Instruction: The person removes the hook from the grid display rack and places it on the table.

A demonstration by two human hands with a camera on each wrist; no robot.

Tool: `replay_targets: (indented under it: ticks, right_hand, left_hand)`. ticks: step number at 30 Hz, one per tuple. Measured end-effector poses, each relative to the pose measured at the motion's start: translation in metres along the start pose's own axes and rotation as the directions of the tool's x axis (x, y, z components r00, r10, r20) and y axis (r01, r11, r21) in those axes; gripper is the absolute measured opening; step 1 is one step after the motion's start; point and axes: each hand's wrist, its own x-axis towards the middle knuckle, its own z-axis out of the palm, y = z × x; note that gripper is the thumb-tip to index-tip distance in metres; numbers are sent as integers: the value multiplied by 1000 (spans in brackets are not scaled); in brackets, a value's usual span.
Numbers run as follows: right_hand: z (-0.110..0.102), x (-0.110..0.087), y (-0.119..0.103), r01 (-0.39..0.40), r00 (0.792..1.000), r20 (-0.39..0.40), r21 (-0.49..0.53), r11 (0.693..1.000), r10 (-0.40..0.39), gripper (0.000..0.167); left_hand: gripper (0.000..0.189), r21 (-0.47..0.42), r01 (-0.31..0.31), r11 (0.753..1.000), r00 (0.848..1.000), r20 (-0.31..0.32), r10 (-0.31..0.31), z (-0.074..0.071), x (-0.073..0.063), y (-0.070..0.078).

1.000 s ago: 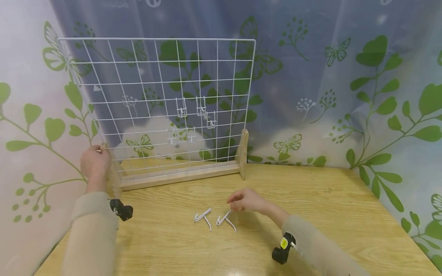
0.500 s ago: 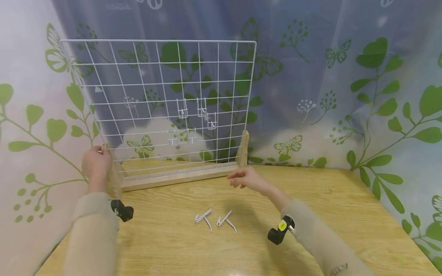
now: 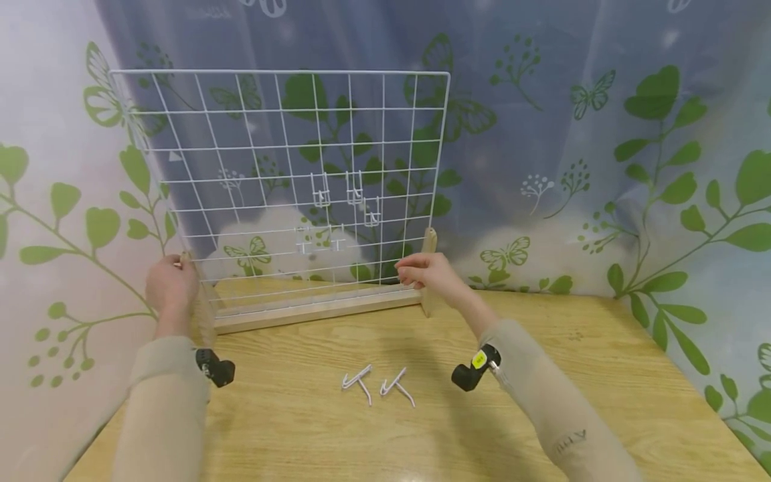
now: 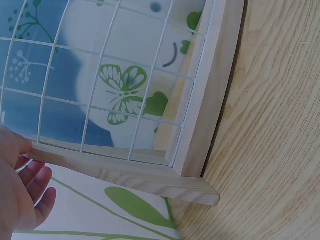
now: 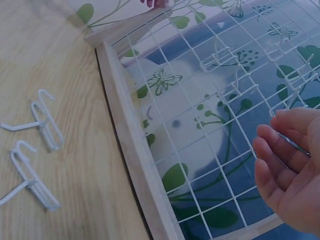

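Observation:
A white wire grid panel point(image 3: 253, 145) stands upright in a wooden base point(image 3: 319, 312). At its left end my left hand point(image 3: 171, 284) grips the top of the wooden side post point(image 4: 115, 175), thumb and fingers about its edge. My right hand point(image 3: 430, 274) is raised before the panel's lower right corner, near the right wooden post point(image 3: 429, 242). Its fingers are loosely curled, with nothing seen between them in the right wrist view. Several white wire hooks point(image 3: 355, 192) hang on the panel. Two more hooks, one left point(image 3: 359, 383) and one right point(image 3: 397, 387), lie on the table.
The wood-grained table point(image 3: 542, 402) spreads out in front of the panel and to its right. A curtain point(image 3: 542, 134) printed with leaves and butterflies rises close behind the panel and along the left side.
My right hand has risen from beside the two loose hooks, away from me, to the panel's lower right corner. Both hooks stay on the table. The left hand keeps its grip on the post.

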Motion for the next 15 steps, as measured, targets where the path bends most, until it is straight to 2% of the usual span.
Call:
replay_targets:
  ticks: [9, 15]
  right_hand:
    - [-3, 18, -20, 10, 996, -88, -32, 999, -13, 30]
    - [-3, 30, -35, 21, 986, -166, 46, 999, -13, 30]
  left_hand:
    - [49, -4, -2, 1000, 1000, 6, 2, 2, 0, -1]
    - [49, -7, -1, 1000, 1000, -14, 1, 2, 0, -1]
